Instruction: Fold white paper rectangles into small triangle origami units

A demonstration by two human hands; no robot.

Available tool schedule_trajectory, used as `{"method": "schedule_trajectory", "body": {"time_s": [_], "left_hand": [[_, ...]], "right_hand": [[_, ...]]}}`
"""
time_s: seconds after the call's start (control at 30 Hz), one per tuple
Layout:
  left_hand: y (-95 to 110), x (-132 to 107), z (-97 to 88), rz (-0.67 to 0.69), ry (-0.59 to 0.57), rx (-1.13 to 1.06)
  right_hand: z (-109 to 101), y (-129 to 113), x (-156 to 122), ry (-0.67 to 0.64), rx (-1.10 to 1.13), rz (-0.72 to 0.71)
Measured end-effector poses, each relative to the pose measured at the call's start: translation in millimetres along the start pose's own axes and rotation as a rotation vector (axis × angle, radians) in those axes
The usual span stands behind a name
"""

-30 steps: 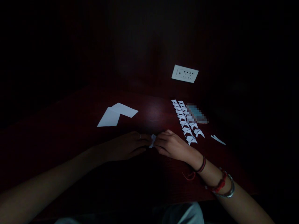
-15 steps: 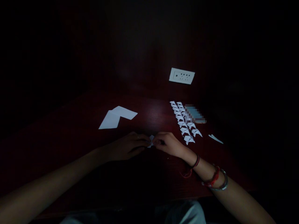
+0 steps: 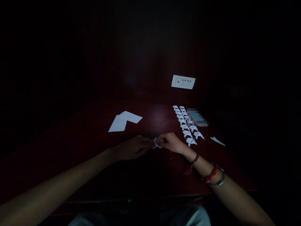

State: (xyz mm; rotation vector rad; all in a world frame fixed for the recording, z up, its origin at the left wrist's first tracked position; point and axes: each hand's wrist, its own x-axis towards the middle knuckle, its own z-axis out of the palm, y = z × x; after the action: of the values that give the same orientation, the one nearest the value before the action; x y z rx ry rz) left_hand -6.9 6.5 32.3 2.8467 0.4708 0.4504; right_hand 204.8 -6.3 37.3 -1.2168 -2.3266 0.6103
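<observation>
In dim light my left hand [image 3: 133,147] and my right hand [image 3: 171,142] meet over a dark red table [image 3: 77,147]. Both pinch one small white folded paper piece [image 3: 155,143] between their fingertips, low over the tabletop. Just right of my right hand lie two rows of several small folded white paper pieces [image 3: 187,125]. My right wrist wears red cords and a metal bangle [image 3: 217,179].
Two overlapping white paper sheets [image 3: 124,121] lie to the far left of the hands. A blurred blue flat object [image 3: 197,117] sits beside the rows. A thin white paper strip [image 3: 218,141] lies at the right. A white socket plate [image 3: 183,82] is on the dark wall.
The view has shifted slightly, so everything sits a little lower and the hands a little farther. Both hands keep working the same small paper piece, with the fingers shifted on it.
</observation>
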Motion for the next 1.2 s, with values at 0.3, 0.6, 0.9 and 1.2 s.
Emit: {"method": "schedule_trajectory", "body": {"time_s": [0.3, 0.6, 0.9, 1.2], "left_hand": [[0.7, 3.7, -7.2, 0.045, -0.011, 0.076], [-14.1, -3.8, -9.9, 0.099, -0.039, 0.065], [-12.8, -4.5, -8.4, 0.089, -0.054, 0.082], [-18.5, -7.4, -4.1, 0.099, -0.041, 0.126]], "right_hand": [[1.7, -3.9, -5.6, 0.049, -0.045, -0.133], [-1.9, -3.5, -12.2, -0.089, -0.253, -0.369], [-2.3, -5.1, -11.3, -0.096, -0.414, -0.406], [-3.3, -4.1, -10.9, -0.094, -0.494, -0.393]]}}
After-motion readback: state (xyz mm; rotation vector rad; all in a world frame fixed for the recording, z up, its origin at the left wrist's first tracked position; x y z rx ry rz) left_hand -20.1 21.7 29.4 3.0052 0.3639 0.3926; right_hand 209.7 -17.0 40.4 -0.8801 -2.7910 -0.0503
